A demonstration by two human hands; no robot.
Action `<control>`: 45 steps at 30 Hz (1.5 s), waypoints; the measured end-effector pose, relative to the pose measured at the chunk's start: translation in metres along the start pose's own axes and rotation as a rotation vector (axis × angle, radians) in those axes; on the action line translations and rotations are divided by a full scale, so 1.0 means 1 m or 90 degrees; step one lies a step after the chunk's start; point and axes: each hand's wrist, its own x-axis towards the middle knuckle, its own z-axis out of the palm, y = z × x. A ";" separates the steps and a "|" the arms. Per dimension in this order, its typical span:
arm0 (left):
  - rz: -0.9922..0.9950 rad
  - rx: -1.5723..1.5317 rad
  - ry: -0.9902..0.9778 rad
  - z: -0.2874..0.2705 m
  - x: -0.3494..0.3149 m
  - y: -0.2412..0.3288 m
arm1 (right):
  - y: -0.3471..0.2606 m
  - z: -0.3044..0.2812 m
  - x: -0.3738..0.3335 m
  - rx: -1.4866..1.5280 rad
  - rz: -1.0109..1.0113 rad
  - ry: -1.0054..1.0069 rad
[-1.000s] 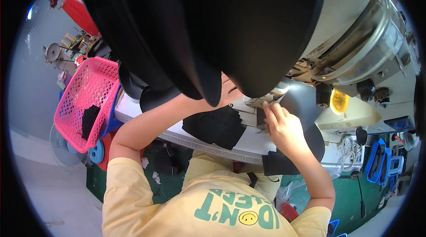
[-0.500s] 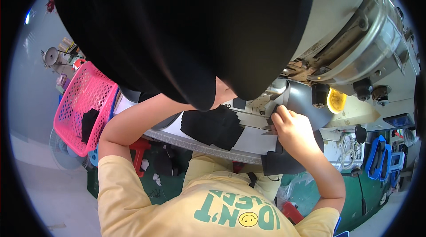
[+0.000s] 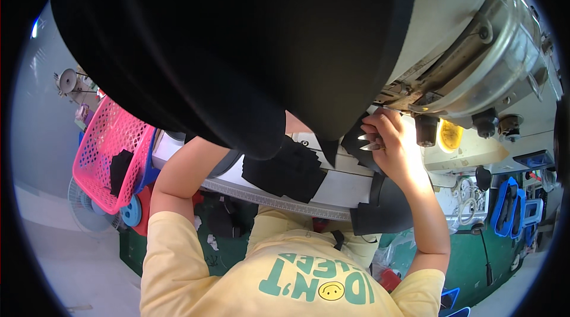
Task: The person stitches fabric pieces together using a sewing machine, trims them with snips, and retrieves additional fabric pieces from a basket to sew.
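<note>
My right hand [image 3: 389, 144] is closed around small thread snips [image 3: 370, 144], whose two pointed blades stick out to the left. It is beside the sewing machine [image 3: 469, 61], over the work table. A black fabric piece [image 3: 354, 146] lies just left of the snips. My left arm reaches in toward the machine, but only a bit of my left hand [image 3: 295, 123] shows; a large dark shape [image 3: 237, 49] in front hides its fingers. Below that hand, a fanned pile of black fabric pieces [image 3: 284, 169] rests on the table.
At the left stands a pink mesh basket [image 3: 101, 159] with black fabric in it. A ruler strip [image 3: 267, 199] runs along the table's front edge. Grey-black material [image 3: 383, 213] hangs over that edge. A yellow dish [image 3: 450, 136] sits beside the machine; blue trays [image 3: 506, 210] are farther right.
My right hand has moved up toward the machine, and the snips' blades now show apart. The black piece beside it has come into view. My left arm has shifted slightly right.
</note>
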 end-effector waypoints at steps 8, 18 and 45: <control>-0.416 -0.020 -0.032 0.007 0.026 0.036 | 0.015 0.014 -0.024 -0.257 -0.213 0.058; -0.416 -0.210 -0.099 -0.002 0.029 0.021 | 0.008 0.002 -0.023 -0.318 -0.275 0.123; -0.415 -0.223 -0.042 0.003 0.019 0.007 | 0.015 0.014 -0.022 -0.299 -0.251 0.164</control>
